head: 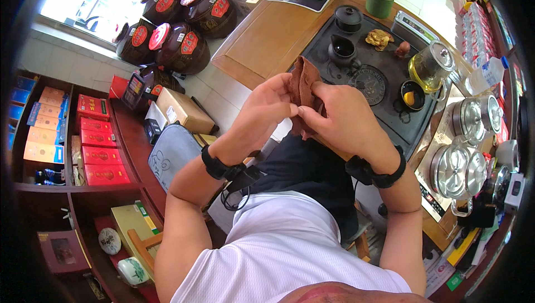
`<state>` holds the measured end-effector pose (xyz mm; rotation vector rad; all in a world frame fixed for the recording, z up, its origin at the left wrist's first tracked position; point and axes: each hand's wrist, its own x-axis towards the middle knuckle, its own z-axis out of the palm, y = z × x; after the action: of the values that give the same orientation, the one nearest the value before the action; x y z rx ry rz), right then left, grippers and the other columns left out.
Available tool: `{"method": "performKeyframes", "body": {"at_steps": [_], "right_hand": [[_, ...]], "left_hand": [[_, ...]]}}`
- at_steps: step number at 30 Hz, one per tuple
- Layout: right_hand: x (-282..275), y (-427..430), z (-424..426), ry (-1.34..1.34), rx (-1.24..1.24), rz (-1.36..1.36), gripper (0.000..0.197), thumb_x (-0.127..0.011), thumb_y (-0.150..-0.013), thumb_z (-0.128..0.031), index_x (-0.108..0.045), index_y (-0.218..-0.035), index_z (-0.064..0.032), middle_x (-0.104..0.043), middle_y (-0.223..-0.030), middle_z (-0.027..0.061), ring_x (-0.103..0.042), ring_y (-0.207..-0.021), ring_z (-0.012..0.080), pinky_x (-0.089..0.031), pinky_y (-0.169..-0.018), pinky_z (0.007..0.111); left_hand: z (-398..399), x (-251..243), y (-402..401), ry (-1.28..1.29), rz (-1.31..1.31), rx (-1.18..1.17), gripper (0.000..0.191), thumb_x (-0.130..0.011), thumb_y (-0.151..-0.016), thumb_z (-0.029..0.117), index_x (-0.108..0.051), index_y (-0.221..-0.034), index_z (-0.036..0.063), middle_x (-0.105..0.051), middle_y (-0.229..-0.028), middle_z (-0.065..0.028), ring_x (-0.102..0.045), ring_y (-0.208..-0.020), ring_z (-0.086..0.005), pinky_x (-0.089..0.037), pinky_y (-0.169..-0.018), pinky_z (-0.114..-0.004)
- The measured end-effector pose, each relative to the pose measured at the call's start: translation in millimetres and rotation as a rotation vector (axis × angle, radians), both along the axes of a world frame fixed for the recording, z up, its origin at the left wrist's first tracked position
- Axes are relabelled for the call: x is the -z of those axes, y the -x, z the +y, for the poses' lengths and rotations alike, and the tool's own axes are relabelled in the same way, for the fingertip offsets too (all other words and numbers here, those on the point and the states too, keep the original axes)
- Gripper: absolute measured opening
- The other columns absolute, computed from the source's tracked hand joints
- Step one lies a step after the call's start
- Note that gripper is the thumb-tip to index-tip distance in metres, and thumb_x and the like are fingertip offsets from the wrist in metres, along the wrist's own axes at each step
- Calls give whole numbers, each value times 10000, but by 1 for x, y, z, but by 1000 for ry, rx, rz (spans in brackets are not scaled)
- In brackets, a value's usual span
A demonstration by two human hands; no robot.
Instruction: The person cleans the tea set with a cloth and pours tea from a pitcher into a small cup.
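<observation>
A brown cloth (304, 79) is bunched between my two hands above the near edge of a black tea tray (386, 129). My left hand (261, 112) pinches its left side, and my right hand (349, 112) grips the right side, thumbs almost meeting. Whether anything is wrapped inside the folds, I cannot tell. Beyond my hands on the tray are a dark pitcher (342, 51), a lidded black bowl (348, 18), a golden toad figurine (378, 39) and a small brown figurine (402, 49). Rightward stand a dark cup (411, 96) and a glass teapot (424, 69) holding yellow liquid.
Glass kettles (451, 171) stand at the right on the wooden table (255, 43). A plastic bottle (487, 75) is near them. Large brown jars (184, 50) crowd the floor at upper left. A shelf (142, 152) with boxes runs along my left, beside a grey-blue chair back (173, 152).
</observation>
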<state>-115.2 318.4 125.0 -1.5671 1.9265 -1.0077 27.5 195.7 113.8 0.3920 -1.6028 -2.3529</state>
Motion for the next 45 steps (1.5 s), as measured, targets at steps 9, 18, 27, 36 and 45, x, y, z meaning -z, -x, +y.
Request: {"method": "performKeyframes", "body": {"at_steps": [9,18,27,36,45], "right_hand": [[9,-5,1,51,-57,-77,184,-550,-795,-151,-586,-821,28,-599,-781,264,-589,-737,437,-471,-637,475],[-24,-13,21,-25,-138,-340,158,-491,-867,-11,-623,-951,5,-628,-703,143,-638,-637,239,-487,-599,309],[-44,-15,11,-63,-189,-129,121,-548,-862,8,-639,-942,11,-630,-707,125,-626,-605,184,-488,-590,270],[-19,25,-82,-256,-159,-53,185,-580,-832,-55,-665,-977,23,-622,-690,71,-582,-572,117,-466,-549,262],[-5,37,-191,547,108,-252,196,-507,-912,-28,-670,-1014,10,-671,-853,40,-622,-744,106,-487,-672,228]], "left_hand": [[1,1,-23,36,-83,-81,409,-496,-777,-114,-515,-1175,-24,-603,-1071,-70,-588,-995,-136,-476,-860,-254],[-29,6,-86,15,-301,-19,166,-438,-770,-86,-526,-855,27,-495,-822,12,-487,-742,-58,-404,-645,-185],[-58,1,-140,188,-355,143,110,-589,-912,50,-581,-1011,2,-593,-857,13,-548,-786,-48,-453,-694,-197],[-118,25,-146,166,-365,5,132,-661,-872,91,-619,-960,2,-609,-760,9,-560,-607,-50,-447,-528,-192],[-145,-52,-102,685,-66,-505,134,-659,-876,85,-670,-981,1,-630,-745,7,-548,-642,-25,-445,-563,-182]]}}
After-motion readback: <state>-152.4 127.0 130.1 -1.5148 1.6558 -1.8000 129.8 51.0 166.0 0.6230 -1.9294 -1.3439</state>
